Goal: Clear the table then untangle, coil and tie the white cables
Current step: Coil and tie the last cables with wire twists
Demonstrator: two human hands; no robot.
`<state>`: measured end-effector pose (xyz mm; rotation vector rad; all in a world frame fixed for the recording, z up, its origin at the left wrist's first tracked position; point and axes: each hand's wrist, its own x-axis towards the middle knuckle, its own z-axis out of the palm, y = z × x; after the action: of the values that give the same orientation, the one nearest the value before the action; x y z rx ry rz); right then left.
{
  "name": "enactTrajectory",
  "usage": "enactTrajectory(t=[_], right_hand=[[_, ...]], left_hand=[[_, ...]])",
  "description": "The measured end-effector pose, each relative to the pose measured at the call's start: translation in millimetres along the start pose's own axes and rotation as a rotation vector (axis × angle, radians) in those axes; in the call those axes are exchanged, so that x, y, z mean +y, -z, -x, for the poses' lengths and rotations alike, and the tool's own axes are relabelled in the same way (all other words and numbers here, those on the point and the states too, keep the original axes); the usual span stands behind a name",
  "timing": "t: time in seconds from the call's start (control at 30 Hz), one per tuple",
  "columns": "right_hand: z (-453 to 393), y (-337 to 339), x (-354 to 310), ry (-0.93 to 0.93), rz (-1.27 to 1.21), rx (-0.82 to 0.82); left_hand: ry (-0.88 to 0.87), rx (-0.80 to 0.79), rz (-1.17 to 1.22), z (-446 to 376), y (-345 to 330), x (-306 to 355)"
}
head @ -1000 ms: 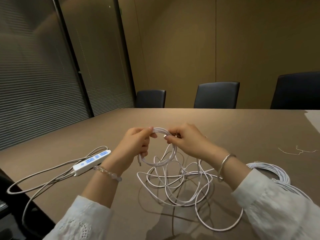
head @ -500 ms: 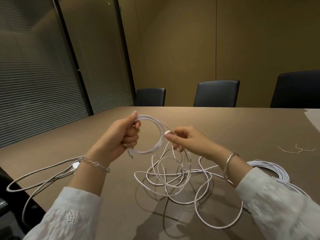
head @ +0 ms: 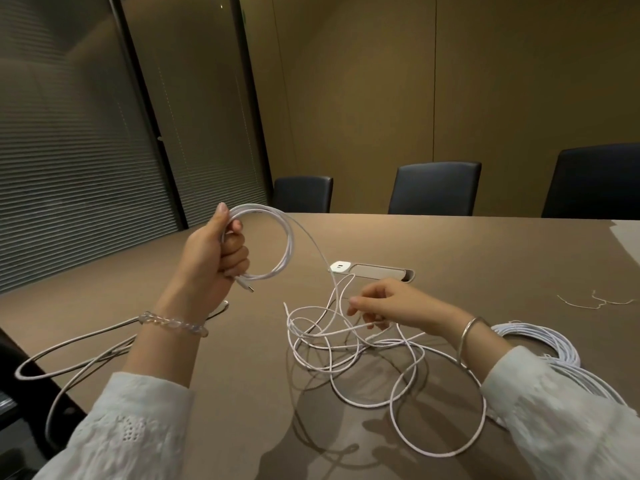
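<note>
Office meeting room, long table (head: 450,244), dark chairs (head: 434,188), blinded glass partition (head: 86,150)

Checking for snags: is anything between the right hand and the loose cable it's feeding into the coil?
Nothing visible. The right hand already pinches the loose cable, which runs freely up to the coil gripped by the left hand.

sleeves (head: 131,427): white eyelet | left bead bracelet (head: 173,323) | right silver bangle (head: 467,336)

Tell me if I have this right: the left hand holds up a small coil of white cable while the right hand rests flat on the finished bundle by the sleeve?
Not quite. The left hand does hold the small coil, but the head view shows the right hand pinching a strand of the loose tangle, apart from the finished bundle.
</note>
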<state>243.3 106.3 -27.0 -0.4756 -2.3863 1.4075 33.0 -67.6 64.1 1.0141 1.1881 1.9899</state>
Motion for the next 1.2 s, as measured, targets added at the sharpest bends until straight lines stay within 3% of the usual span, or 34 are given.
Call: enactTrajectory(t=[0.3, 0.47, 0.63, 0.8, 0.97, 1.1, 1.2], right_hand=[[4, 8, -19, 0.2, 0.026, 0.008], [5, 6, -46, 0.319, -0.033, -0.029], [3, 5, -62, 0.418, -0.123, 0.035], [-1, 8, -51, 0.332, -0.055, 0.127], [0, 3, -44, 0.287, -0.008, 0.401], [6, 3, -46, 0.174, 0.121, 0.159], [5, 0, -46, 0.162, 0.206, 0.065]], left_hand=[[-0.02, 0.002, -0.254, -4, 2, -13], [0.072, -0.177, -0.59, -4, -26, -33], [0.286, -0.477, -0.713, 0, -47, -51], [0.469, -0.786, -0.523, 8, -53, -63], [0.478, -0.763, -0.319, 7, -48, -67], [0.433, -0.672, -0.24, 1, -43, -69], [0.449, -0.607, -0.19, -3, -39, -72]])
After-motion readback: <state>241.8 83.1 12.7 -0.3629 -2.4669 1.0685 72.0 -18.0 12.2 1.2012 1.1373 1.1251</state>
